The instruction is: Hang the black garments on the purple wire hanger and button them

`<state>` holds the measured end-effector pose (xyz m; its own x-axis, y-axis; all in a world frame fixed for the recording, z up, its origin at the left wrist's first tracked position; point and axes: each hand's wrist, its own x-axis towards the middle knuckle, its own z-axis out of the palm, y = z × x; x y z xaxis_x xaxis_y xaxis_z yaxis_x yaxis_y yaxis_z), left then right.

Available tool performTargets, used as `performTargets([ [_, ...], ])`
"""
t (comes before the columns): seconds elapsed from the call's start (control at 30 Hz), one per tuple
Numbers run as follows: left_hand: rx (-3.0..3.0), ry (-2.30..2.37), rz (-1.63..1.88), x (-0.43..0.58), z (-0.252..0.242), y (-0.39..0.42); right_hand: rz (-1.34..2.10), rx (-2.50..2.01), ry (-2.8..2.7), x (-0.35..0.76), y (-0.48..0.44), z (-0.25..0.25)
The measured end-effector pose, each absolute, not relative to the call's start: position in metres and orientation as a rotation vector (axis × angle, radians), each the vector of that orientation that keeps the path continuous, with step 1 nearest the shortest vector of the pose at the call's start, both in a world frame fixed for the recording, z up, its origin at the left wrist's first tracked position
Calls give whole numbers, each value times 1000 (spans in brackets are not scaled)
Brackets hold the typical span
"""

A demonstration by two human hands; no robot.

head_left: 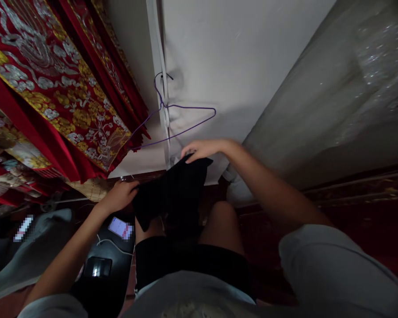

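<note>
A black cloth garment [172,190] is stretched between my two hands, above my knees; its exact kind is hard to make out in the dark. My left hand [121,194] pinches its left upper corner, with a ring on one finger. Higher up and to the right, my right hand [202,150] grips the garment's top edge, thumb in front. The garment's lower part hangs down between my legs. Just above it, a purple wire hanger [185,107] hangs on the wall with nothing on it, apart from both hands.
Red embroidered drapery [63,88] hangs at the left. On a black seat [116,256] lie a lit phone [120,228], a dark phone [98,267] and a white cable [114,244]. Clear plastic sheeting [338,88] covers something large on the right. A grey cloth [36,247] lies at lower left.
</note>
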<state>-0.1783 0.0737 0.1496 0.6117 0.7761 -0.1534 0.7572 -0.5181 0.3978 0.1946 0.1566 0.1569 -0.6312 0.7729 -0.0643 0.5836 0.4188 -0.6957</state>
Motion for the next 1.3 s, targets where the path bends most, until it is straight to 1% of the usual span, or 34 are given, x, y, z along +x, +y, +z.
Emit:
performTargets([
  [0.03, 2449, 1264, -10, -181, 150, 74, 988, -1161, -2440, 192, 151, 160],
  [0.1, 2453, 1306, -77, -187, 146, 75, 728, -1194, -2353, 188, 138, 166],
  [0.17, 2416, 1306, -31, -189, 141, 76, 440, -1209, -2181, 188, 132, 172],
  [0.2, 2400, 1297, 20, -190, 140, 77, 350, -1208, -2109, 189, 132, 174],
  [0.27, 2387, 1298, 128, -187, 141, 79, 274, -1216, -2005, 195, 143, 174],
  [0.37, 2444, 1339, 221, -175, 148, 81, 343, -1243, -1942, 203, 173, 158],
  [0.47, 2586, 1362, 234, -161, 150, 82, 586, -1253, -1971, 208, 195, 133],
  [0.53, 2687, 1382, 200, -155, 146, 84, 673, -1261, -1972, 212, 195, 124],
  [0.63, 2707, 1584, 119, -154, 137, 93, 574, -1270, -1940, 223, 175, 132],
  [0.67, 2672, 1672, 156, -155, 135, 99, 526, -1267, -1933, 227, 166, 140],
  [0.73, 2578, 1728, 406, -157, 133, 117, 469, -1254, -1924, 232, 151, 158],
  [0.8, 2446, 1625, 778, -154, 136, 143, 465, -1230, -1912, 233, 141, 174],
  [0.87, 2288, 1475, 1065, -143, 142, 169, 514, -1217, -1902, 230, 136, 181],
  [0.97, 2168, 1276, 1264, -116, 160, 196, 591, -1243, -1885, 223, 134, 175],
  [1.07, 2269, 1144, 1189, -97, 181, 203, 550, -1227, -1864, 226, 128, 163],
  [1.13, 2353, 1150, 1091, -94, 193, 200, 405, -1213, -1762, 239, 123, 161],
  [1.23, 2397, 1190, 1047, -103, 208, 197, 171, -1276, -1444, 271, 122, 171],
  [1.27, 2395, 1190, 1037, -107, 212, 198, 195, -1319, -1355, 282, 124, 175],
  [1.3, 2391, 1186, 1022, -111, 215, 199, 299, -1371, -1293, 291, 127, 180],
])
